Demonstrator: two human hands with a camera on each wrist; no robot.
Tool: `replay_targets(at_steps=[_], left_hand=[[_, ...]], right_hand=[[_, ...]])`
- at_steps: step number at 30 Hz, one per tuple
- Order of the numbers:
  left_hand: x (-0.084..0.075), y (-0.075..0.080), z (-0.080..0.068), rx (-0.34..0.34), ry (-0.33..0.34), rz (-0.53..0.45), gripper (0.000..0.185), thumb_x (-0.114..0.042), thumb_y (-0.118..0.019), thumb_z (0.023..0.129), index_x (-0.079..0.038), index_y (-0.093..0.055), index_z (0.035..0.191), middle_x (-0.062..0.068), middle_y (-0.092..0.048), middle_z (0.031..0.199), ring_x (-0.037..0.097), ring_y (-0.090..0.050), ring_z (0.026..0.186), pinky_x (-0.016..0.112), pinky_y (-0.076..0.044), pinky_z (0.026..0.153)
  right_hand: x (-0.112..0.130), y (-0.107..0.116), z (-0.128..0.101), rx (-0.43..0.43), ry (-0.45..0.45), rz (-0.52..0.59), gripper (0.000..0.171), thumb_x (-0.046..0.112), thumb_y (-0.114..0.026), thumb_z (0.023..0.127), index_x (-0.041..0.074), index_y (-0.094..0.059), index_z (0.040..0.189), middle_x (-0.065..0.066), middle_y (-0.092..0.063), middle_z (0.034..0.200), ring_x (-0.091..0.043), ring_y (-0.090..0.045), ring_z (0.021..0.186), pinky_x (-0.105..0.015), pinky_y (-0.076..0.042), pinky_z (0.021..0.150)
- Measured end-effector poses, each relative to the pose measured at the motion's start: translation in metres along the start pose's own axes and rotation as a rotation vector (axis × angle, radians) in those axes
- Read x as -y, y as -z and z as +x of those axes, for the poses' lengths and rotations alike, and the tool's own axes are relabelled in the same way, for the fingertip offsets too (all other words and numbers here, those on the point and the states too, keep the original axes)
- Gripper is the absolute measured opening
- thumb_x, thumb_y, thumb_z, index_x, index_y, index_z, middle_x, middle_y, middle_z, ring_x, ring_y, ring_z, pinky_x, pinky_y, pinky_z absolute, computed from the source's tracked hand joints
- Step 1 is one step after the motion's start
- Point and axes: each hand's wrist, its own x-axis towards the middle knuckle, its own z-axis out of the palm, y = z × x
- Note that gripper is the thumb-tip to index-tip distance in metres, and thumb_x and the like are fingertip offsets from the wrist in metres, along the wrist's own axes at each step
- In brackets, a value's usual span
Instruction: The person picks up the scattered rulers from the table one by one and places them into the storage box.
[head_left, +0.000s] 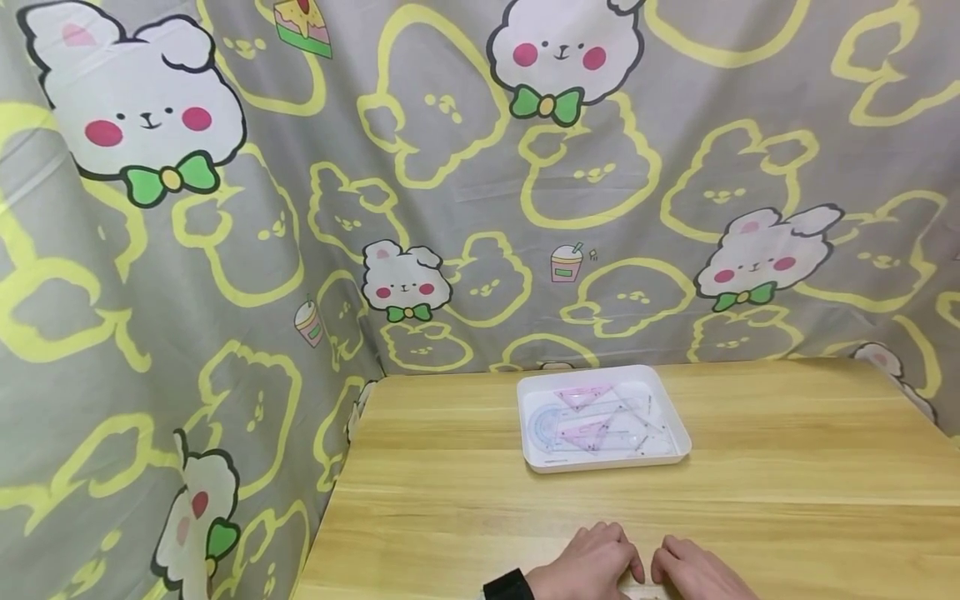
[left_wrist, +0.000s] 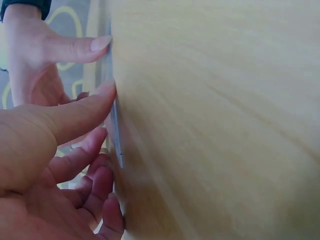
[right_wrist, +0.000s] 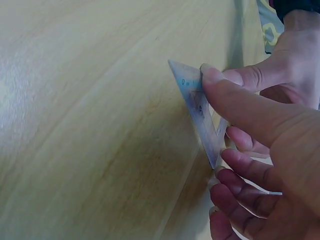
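Observation:
A clear blue set square [right_wrist: 196, 106] lies flat at the wooden table's [head_left: 787, 467] near edge and juts over it. My right hand [right_wrist: 218, 118] pinches it, thumb on top and fingers curled below the edge. My left hand [left_wrist: 102, 131] holds the same set square [left_wrist: 116, 136], seen edge-on, with its thumb at the rim and its fingers curled underneath. In the head view the left hand [head_left: 596, 565] and right hand [head_left: 693, 572] meet at the bottom of the picture and hide most of the set square.
A white tray [head_left: 678, 433] stands mid-table behind the hands, holding several clear rulers, set squares and a protractor. A grey sheet printed with bunnies [head_left: 450, 167] hangs behind the table and along its left side. Bare wood lies left and right of the tray.

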Motion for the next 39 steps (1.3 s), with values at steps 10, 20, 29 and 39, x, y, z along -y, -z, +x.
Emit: replay_targets(at_steps=[10,20,29,39], left_hand=[[-0.006,-0.005,-0.002,-0.008,0.034,-0.008,0.042,-0.058,-0.080,0.087,-0.034,-0.064,0.116,-0.020,-0.046,0.100,-0.003,-0.035,0.086,0.019,-0.027,0.070],[-0.018,-0.007,0.006,0.029,0.029,0.031,0.045,-0.066,-0.068,0.093,-0.033,-0.056,0.121,-0.016,-0.041,0.109,0.000,-0.031,0.093,0.020,-0.025,0.071],[-0.007,0.011,0.019,0.119,-0.242,0.056,0.048,-0.052,-0.071,0.097,-0.043,-0.060,0.143,-0.021,-0.046,0.121,-0.003,-0.034,0.098,0.014,-0.028,0.077],[-0.006,0.012,0.032,0.037,-0.364,0.123,0.033,-0.050,-0.083,0.088,-0.036,-0.076,0.117,-0.019,-0.053,0.112,-0.007,-0.038,0.095,0.007,-0.026,0.076]], right_hand=[[-0.005,-0.003,0.000,-0.016,0.019,0.018,0.048,0.063,-0.080,0.083,0.022,-0.056,0.087,0.022,-0.038,0.088,0.006,-0.033,0.077,-0.020,-0.036,0.059],[-0.005,0.011,-0.002,-0.050,-0.035,0.142,0.046,0.049,-0.092,0.073,0.024,-0.055,0.085,0.022,-0.045,0.090,0.008,-0.037,0.079,-0.020,-0.036,0.061],[-0.009,0.036,-0.016,0.121,-0.250,0.209,0.039,0.044,-0.087,0.083,0.022,-0.055,0.083,0.016,-0.039,0.080,0.006,-0.035,0.069,-0.021,-0.033,0.057],[-0.012,0.028,-0.019,0.120,-0.209,0.170,0.037,0.049,-0.086,0.082,0.023,-0.059,0.087,0.021,-0.042,0.085,0.006,-0.038,0.074,-0.023,-0.038,0.061]])
